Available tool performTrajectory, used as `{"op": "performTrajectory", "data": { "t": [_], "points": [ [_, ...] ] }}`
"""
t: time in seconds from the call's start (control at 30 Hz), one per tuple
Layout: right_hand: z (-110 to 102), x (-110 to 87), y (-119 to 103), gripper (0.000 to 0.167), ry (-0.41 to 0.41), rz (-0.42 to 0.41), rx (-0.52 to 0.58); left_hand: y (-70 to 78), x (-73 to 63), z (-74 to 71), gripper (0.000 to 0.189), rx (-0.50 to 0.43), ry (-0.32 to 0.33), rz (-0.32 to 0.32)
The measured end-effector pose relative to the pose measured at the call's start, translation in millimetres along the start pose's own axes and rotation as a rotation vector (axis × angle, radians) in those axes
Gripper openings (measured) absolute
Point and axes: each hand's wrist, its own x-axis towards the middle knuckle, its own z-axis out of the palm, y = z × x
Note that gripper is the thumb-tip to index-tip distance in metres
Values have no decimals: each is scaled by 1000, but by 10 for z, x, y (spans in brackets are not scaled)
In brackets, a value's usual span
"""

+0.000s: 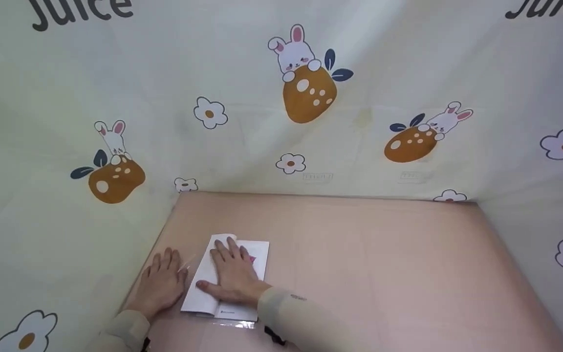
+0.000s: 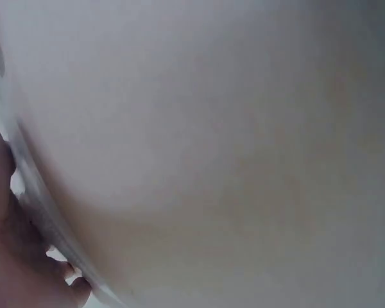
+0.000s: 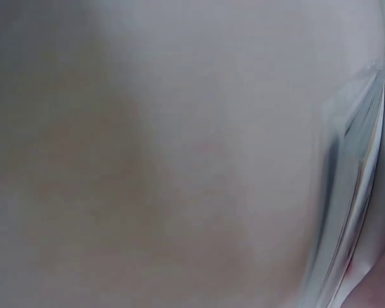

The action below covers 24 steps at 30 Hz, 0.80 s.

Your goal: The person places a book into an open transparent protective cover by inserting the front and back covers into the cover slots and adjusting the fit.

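A white book [image 1: 198,296] with a pink mark lies on the left part of the table, its white cover or page folded over. My right hand [image 1: 235,276] rests flat on it with fingers spread and thumb out to the left. Just left of the book, my left hand [image 1: 160,283] lies palm down, fingers straight, beside a strip of clear plastic [image 1: 186,264]. More clear plastic film [image 1: 235,324] sticks out below the book. From the right wrist, the page edges [image 3: 353,192] show side-on within the clear film. The left wrist view catches part of the left hand [image 2: 19,263] at its edge.
A pinkish-tan tabletop [image 1: 359,264] extends to the right of the book. Pale cloth [image 1: 242,58] printed with rabbits, fruit and flowers walls the table at the back and both sides. The left cloth wall stands close beside the left hand.
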Motion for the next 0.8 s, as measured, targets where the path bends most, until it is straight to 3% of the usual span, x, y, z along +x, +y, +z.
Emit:
{"op": "performTrajectory", "data": {
  "t": [0.2,0.47,0.8],
  "points": [
    [-50,32,-68,97,-37,9,-44,10,10,-12,65,-32,12,-46],
    [-32,88,-89,92,-67,13,-101,73,55,-62,62,-59,2,-58],
    [-34,147,-185,86,-78,-14,-134,46,50,-67,59,-66,13,-67]
  ]
}}
